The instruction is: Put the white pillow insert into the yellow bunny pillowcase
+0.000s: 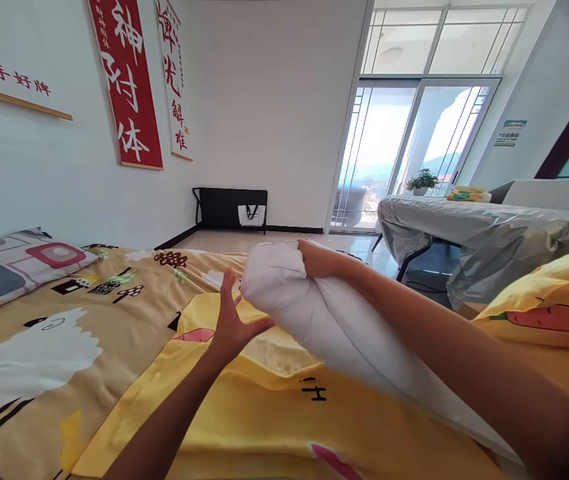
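My right hand (314, 259) grips the top edge of a white pillow (289, 293), its fingers partly hidden by the bunched fabric. The pillow is folded lengthwise and slants from the middle of the view down to the lower right. Just left of its near end, my left hand (234, 327) is spread with thumb and fingers apart, holding nothing. Beneath both hands lies a yellow pillowcase (244, 413) with carrot prints and the letters "Hi". Its edge sags in a curve below the pillow, showing a paler layer behind.
A tan printed bedspread (129, 347) covers the bed. A patterned pillow (19, 267) lies at left, and a plump yellow pillow (554, 320) at right. Beyond the bed stand a plastic-covered table (474, 220) and a black folded frame (219, 207) against the wall.
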Available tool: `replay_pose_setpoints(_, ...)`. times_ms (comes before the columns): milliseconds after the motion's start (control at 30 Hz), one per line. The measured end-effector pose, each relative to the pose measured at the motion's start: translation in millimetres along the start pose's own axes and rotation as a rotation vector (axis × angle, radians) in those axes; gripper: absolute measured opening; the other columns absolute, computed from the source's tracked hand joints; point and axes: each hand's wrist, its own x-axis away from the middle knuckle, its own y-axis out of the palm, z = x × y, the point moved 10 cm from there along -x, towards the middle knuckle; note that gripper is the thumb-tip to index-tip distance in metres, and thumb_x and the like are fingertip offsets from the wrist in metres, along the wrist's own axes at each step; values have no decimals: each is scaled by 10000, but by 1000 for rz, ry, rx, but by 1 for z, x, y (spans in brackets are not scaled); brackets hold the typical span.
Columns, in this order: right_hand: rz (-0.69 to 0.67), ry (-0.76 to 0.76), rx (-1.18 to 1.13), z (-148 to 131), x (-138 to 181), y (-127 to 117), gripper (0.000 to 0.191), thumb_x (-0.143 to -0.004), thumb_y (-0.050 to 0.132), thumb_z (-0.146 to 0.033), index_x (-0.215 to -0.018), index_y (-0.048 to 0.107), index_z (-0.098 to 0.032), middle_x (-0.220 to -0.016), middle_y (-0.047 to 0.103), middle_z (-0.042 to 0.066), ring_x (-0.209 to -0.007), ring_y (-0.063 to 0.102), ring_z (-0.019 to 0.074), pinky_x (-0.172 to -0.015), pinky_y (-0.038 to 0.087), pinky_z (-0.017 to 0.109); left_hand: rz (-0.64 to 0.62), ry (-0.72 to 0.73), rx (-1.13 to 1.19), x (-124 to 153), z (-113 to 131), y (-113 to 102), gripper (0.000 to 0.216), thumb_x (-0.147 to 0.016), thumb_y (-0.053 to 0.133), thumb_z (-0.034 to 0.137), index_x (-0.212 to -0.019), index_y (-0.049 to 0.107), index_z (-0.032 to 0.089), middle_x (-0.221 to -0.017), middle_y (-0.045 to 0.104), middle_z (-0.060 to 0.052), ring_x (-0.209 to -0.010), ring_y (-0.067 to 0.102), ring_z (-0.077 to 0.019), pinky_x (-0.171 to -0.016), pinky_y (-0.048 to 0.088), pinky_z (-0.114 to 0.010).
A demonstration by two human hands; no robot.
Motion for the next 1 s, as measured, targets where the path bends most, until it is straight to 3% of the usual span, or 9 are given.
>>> replay_pose_setpoints(67, -81, 8, -2, -9, -1, 17, 117, -656, 527, -74, -733, 606, -112, -793, 683, 20, -715, 537, 120, -658, 402, 222, 23, 68, -25, -27, 29, -5, 1297, -456, 900, 285, -1502, 134, 277, -1577, 126, -113, -1438, 150, -324, -1121, 268, -413)
replay_pose_setpoints(133, -85, 38, -11, -14, 1, 21, 94, -657, 515, -86, -708, 578, -132, -741, 659, 6, -675, 517, 111, -637, 387, 222, -89, 41, -57, -49, 43, 7, 1261, -382, 915, 241, -1468, 273, 229, -1500, 315, -136, -1385, 279, -341, -1123, 248, -409)
replay_pose_setpoints(300, -5, 48, -93, -17, 11, 10, 169, -659, 536, -102, -818, 574, -146, -820, 656, 14, -762, 547, 134, -700, 401, 238, -196, -13, -108, -67, 48, 32, 703, -419, 844, 142, -1083, 615, 177, -1005, 654, -57, -960, 583, -274, -907, 424, -351)
replay_pose_setpoints(400, 12, 105, -20, -12, 24, 11, 254, -677, 585, -179, -928, 571, -146, -910, 646, 46, -827, 563, 181, -766, 422, 302, -171, 38, -78, -66, 41, 39, 310, -529, 728, 127, -827, 649, 156, -786, 646, -18, -771, 570, -202, -764, 443, -280)
replay_pose_setpoints(500, 163, 256, 153, -8, 54, 9, 540, -721, 598, -295, -1231, 494, -154, -1172, 579, 122, -1066, 525, 278, -940, 367, 438, -169, -26, 63, -65, 22, 45, 95, -588, 627, 174, -675, 640, 139, -670, 613, -1, -678, 527, -159, -668, 430, -245)
replay_pose_setpoints(600, 306, 326, 275, -9, 87, 15, 990, -706, 641, -506, -1503, 120, -235, -1472, 323, 149, -1331, 310, 368, -1044, 239, 526, -123, -130, 155, -68, 8, 43, 94, -569, 614, 212, -616, 630, 132, -614, 578, 13, -631, 493, -133, -603, 409, -225)
replay_pose_setpoints(700, 292, 385, 321, 15, 101, 31, 1291, -573, 700, -672, -1508, -108, -296, -1573, 61, 137, -1412, 103, 419, -1042, 188, 580, -84, -187, 187, -70, 6, 39, 111, -553, 619, 218, -624, 638, 135, -613, 579, 13, -620, 499, -122, -597, 420, -221)
replay_pose_setpoints(867, 116, 447, 262, 76, 98, 65, 1410, -481, 729, -708, -1501, -145, -280, -1582, -77, 157, -1435, -70, 396, -1078, 46, 604, -361, -354, 295, -52, -2, 70, 132, -516, 665, 224, -523, 576, 127, -525, 522, 31, -517, 452, -90, -480, 364, -185)
replay_pose_setpoints(1000, 125, 274, 194, 71, 88, 78, 1347, -548, 709, -671, -1511, -122, -228, -1585, 18, 168, -1451, -59, 335, -1112, -29, 549, -526, -319, 372, -38, 1, 85, 100, -536, 680, 202, -548, 622, 122, -536, 538, 26, -517, 450, -80, -488, 367, -174)
